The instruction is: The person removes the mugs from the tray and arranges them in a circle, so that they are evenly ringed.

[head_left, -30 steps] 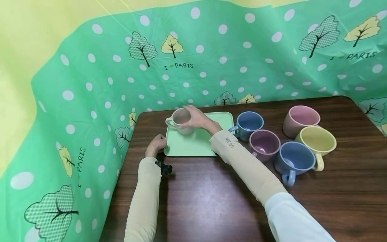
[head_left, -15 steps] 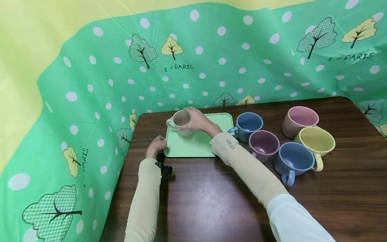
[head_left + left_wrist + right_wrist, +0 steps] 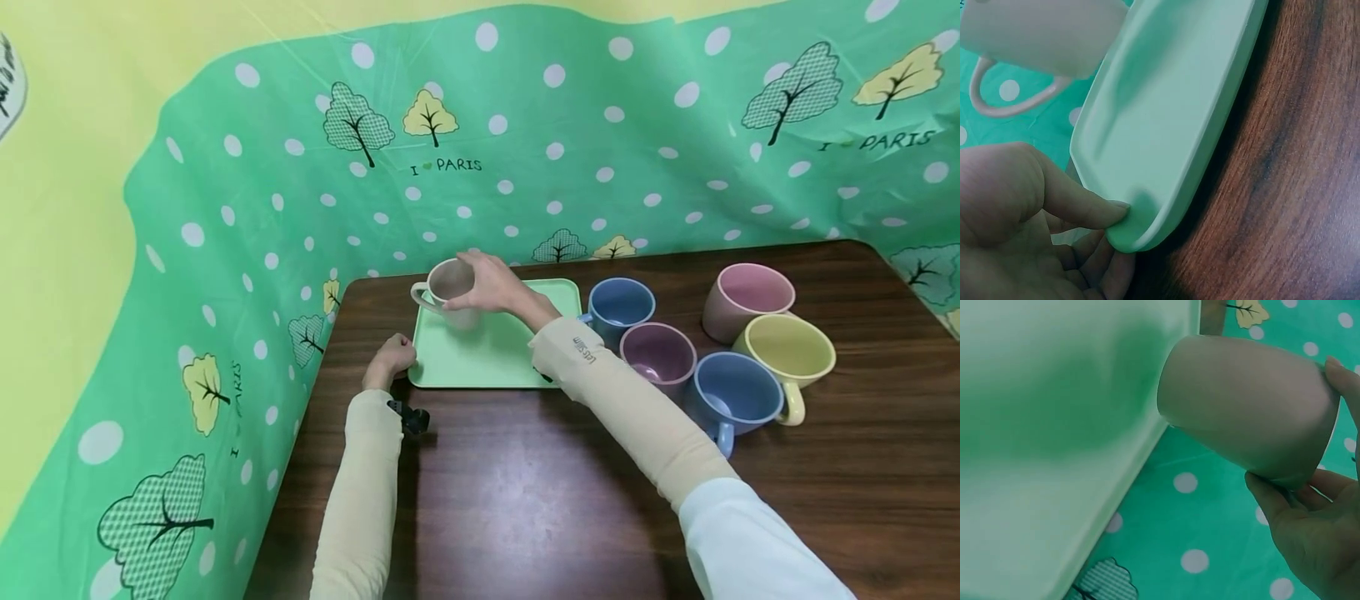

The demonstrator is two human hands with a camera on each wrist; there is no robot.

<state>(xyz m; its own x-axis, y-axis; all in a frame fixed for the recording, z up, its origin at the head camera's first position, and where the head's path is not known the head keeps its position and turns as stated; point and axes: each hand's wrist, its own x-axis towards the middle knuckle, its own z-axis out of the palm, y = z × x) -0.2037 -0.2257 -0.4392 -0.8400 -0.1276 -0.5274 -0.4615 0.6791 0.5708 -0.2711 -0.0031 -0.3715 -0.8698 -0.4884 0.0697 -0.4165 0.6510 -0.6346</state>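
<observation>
My right hand (image 3: 491,287) grips a pale beige mug (image 3: 448,277) by its rim, with thumb and fingers on opposite sides. The mug hangs just above the back left part of a light green tray (image 3: 487,358), its handle pointing left. In the right wrist view the mug's smooth outer wall (image 3: 1247,406) faces the camera, its base over the tray's edge. My left hand (image 3: 392,358) pinches the tray's front left corner, thumb (image 3: 1091,209) on top of the rim and the other fingers curled beneath.
Right of the tray stand a blue mug (image 3: 621,304), a purple mug (image 3: 656,354), a larger blue mug (image 3: 735,392), a yellow mug (image 3: 787,350) and a pink mug (image 3: 750,296). My right forearm partly covers the purple one. A patterned green cloth (image 3: 510,150) hangs behind the table.
The beige mug has risen a little off the tray in my right hand. My left hand stays at the tray's corner.
</observation>
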